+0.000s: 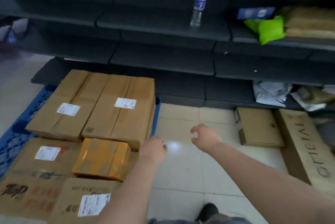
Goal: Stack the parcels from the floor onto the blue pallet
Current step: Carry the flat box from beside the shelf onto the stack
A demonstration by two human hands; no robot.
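The blue pallet (12,138) lies on the floor at the left, loaded with several brown cardboard parcels. A large pair of boxes (101,107) fills its far half, and a small orange taped parcel (102,158) rests on lower boxes in front. On the tiles at the right lies a flat brown parcel (259,126), with a long printed carton (306,145) beside it. My left hand (154,148) hovers empty by the pallet's right edge. My right hand (205,137) is held out over the bare tiles, fingers curled apart, holding nothing.
Dark shelving (163,55) runs along the back. A water bottle (198,6) stands on it, with green bags (268,29) and a blue packet to the right. Crumpled mailers (272,93) fill the lowest shelf at right. My shoe (208,211) shows at the bottom.
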